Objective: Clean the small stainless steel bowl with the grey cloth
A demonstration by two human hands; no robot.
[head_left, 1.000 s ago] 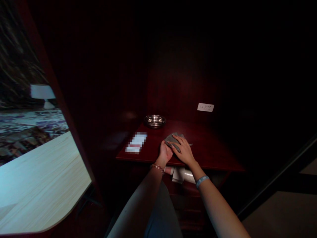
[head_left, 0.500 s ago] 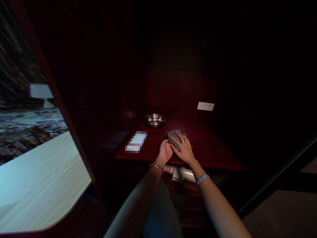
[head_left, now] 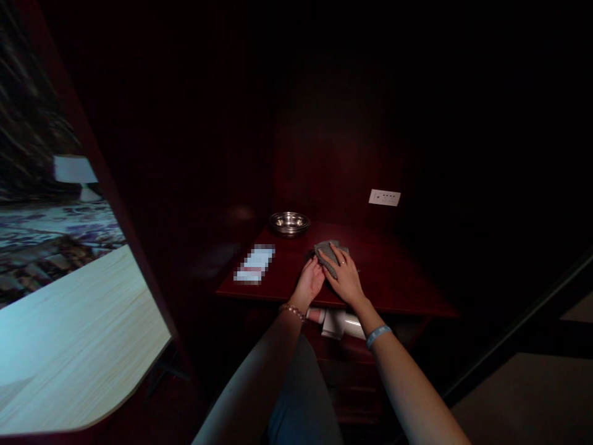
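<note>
A folded grey cloth (head_left: 327, 270) is between my two hands, just above or on the dark red shelf (head_left: 393, 281). My right hand (head_left: 343, 278) lies over its top, with bent fingers pressed on it and a ring on one finger. At the near left edge of the cloth is my left hand (head_left: 310, 282), palm turned inward and fingers curled against it. Part of those fingertips is hidden. A darker edge shows at the left of the bundle; whether it is the same cloth I cannot tell.
Shiny metal bowls (head_left: 290, 224) stand at the shelf's back left. A blurred-out white item (head_left: 254, 264) lies left of my hands. A white cylindrical appliance (head_left: 340, 324) sits below the shelf. On the back wall is a socket plate (head_left: 384, 197); a pale wooden tabletop (head_left: 78, 346) extends at left.
The cloth has shifted slightly under my right hand, and my left fingers have stretched a little farther up along its edge. Everything else stays put apart from a slight camera shift.
</note>
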